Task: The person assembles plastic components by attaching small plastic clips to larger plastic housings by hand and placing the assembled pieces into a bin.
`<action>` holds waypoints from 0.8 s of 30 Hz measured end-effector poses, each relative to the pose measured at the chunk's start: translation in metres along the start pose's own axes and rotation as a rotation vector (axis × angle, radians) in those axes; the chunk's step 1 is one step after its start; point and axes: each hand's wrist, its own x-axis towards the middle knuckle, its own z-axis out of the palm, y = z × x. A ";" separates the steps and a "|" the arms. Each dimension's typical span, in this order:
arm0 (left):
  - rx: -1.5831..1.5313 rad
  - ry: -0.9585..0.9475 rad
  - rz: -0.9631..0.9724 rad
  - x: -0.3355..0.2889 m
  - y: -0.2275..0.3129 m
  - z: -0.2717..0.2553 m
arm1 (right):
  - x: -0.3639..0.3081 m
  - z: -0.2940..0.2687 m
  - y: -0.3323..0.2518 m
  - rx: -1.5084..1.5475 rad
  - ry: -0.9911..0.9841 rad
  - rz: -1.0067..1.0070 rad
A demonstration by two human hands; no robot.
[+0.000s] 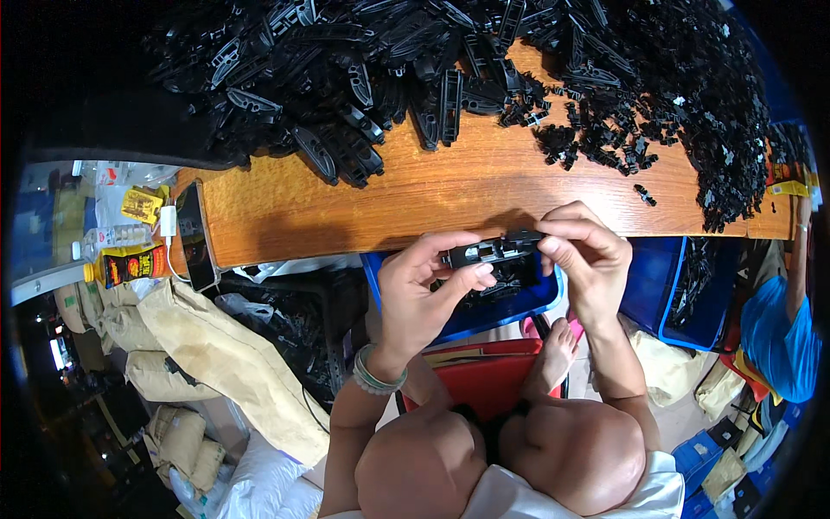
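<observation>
A long, narrow black plastic part (491, 250) is held level between my two hands, just off the table's near edge. My left hand (408, 290) pinches its left end between thumb and fingers. At its right end the thumb and fingertips of my right hand (590, 259) are closed; whether they also hold a separate small piece is hidden. Below the part stands a blue bin (538, 309) with black pieces in it. Across the wooden table (406, 203) lie a heap of long black plastic parts (346, 82) and a pile of small black clips (605, 138).
A second blue bin (641, 298) stands to the right, near a person in a blue shirt (782, 324). At the left are a phone (201, 275) with a white cable, snack packets (134, 264) and brown sacks (233, 363). A red stool (484, 381) is under my legs.
</observation>
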 end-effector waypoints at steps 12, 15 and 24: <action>-0.127 -0.070 -0.065 0.001 0.001 0.013 | -0.010 0.011 -0.001 -0.146 -0.062 -0.090; -0.023 -0.096 -0.012 -0.002 -0.005 0.008 | -0.011 0.013 0.003 -0.212 -0.088 -0.136; 0.161 0.041 0.023 -0.002 0.000 0.005 | -0.015 0.013 0.008 -0.438 -0.024 -0.300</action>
